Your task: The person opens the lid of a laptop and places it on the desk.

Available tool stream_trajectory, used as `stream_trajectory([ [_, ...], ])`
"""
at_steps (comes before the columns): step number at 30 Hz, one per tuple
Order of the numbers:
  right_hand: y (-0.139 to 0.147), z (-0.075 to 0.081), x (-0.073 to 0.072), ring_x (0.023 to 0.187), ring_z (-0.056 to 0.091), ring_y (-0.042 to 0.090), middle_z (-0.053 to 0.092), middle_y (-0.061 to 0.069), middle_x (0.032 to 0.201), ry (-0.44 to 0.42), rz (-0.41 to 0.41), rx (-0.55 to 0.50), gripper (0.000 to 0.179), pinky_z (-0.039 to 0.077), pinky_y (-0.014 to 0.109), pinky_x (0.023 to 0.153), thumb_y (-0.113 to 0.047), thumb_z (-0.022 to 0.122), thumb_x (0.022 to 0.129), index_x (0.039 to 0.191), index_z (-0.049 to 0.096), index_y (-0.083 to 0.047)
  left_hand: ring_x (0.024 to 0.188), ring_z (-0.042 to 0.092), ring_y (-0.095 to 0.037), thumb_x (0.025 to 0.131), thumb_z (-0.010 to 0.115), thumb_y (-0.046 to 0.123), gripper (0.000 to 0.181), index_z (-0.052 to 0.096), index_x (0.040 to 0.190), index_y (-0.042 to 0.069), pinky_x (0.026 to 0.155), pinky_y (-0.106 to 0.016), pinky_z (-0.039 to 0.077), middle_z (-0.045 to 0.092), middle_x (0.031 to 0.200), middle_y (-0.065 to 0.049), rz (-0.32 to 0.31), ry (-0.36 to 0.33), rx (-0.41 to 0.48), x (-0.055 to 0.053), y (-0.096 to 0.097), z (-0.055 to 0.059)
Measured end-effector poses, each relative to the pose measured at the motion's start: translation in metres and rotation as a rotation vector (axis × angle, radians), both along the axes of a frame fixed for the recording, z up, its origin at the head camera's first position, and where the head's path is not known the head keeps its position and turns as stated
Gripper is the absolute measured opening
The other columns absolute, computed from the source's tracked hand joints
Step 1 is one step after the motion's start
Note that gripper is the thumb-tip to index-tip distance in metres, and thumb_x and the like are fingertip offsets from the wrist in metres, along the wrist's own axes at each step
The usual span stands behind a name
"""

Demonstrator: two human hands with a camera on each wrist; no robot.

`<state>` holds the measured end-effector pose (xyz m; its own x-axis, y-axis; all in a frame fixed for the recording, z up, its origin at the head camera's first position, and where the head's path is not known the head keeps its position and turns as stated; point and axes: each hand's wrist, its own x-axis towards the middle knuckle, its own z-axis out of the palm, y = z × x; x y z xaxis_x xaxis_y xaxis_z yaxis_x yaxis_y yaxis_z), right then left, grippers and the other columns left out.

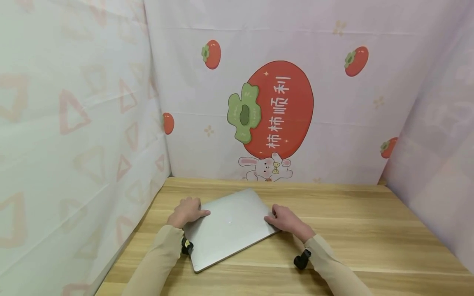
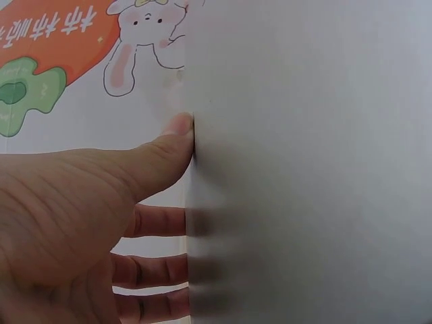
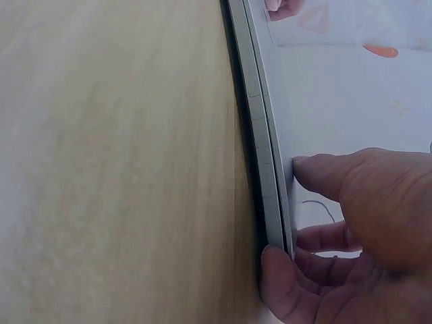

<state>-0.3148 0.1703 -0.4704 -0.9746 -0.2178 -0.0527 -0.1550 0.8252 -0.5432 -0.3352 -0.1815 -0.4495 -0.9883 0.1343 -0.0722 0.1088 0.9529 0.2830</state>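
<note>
A closed silver laptop (image 1: 229, 236) lies at a slant over the wooden table, its smooth lid facing up and one corner pointing toward me. At its left side, my left hand (image 1: 188, 211) grips the edge; in the left wrist view the thumb of that left hand (image 2: 81, 196) is at the rim and the other fingertips go out of sight behind the laptop (image 2: 317, 169). My right hand (image 1: 286, 220) holds the right corner. Seen from the right wrist, the right hand (image 3: 364, 223) has its thumb on the lid and a finger curled round the thin edge of the laptop (image 3: 260, 128).
The wooden table (image 1: 352, 230) runs back to a fabric backdrop (image 1: 333, 123) printed with persimmons and a rabbit. Pale fabric walls (image 1: 92, 164) close off both sides. Black wrist cameras (image 1: 301, 260) are strapped at both cuffs, the left one overlapping the laptop's edge in the head view.
</note>
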Motion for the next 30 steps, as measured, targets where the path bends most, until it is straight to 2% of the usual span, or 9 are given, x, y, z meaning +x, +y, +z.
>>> stream_trajectory([
  [7,0.011,0.001,0.002,0.053,0.051,0.016,0.054,0.006,0.073,-0.009,-0.013,0.019,0.027,0.043,0.026,0.044,-0.031,0.067,0.093,0.091,0.053,-0.008,0.085,0.05,-0.029,0.088,0.069,0.047,0.042,0.062,0.095,0.006,0.064,-0.041,0.046,0.058,0.092,-0.012,-0.007,-0.01,0.02,-0.005,0.011,0.002],
  [13,0.014,-0.001,0.004,0.052,0.05,0.015,0.053,0.005,0.07,-0.001,-0.012,0.033,0.028,0.042,0.026,0.044,-0.033,0.067,0.093,0.088,0.053,-0.009,0.083,0.049,-0.028,0.088,0.07,0.048,0.042,0.06,0.092,0.007,0.062,-0.039,0.044,0.057,0.089,-0.011,-0.014,-0.012,0.024,-0.007,0.013,0.0],
  [22,0.013,0.001,0.009,0.057,0.048,0.016,0.051,0.004,0.068,0.038,-0.002,0.042,0.026,0.038,0.026,0.048,-0.028,0.067,0.093,0.084,0.053,-0.009,0.081,0.05,-0.027,0.088,0.07,0.047,0.041,0.062,0.093,0.007,0.061,-0.038,0.044,0.059,0.089,-0.01,-0.035,-0.007,0.042,-0.005,0.014,0.002],
  [30,0.021,-0.003,0.01,0.06,0.047,0.015,0.05,0.003,0.068,0.049,-0.006,0.046,0.027,0.036,0.026,0.051,-0.029,0.069,0.092,0.083,0.054,-0.008,0.082,0.05,-0.026,0.087,0.07,0.048,0.04,0.062,0.092,0.009,0.062,-0.036,0.044,0.06,0.088,-0.008,-0.06,-0.019,0.04,-0.011,0.02,0.001],
])
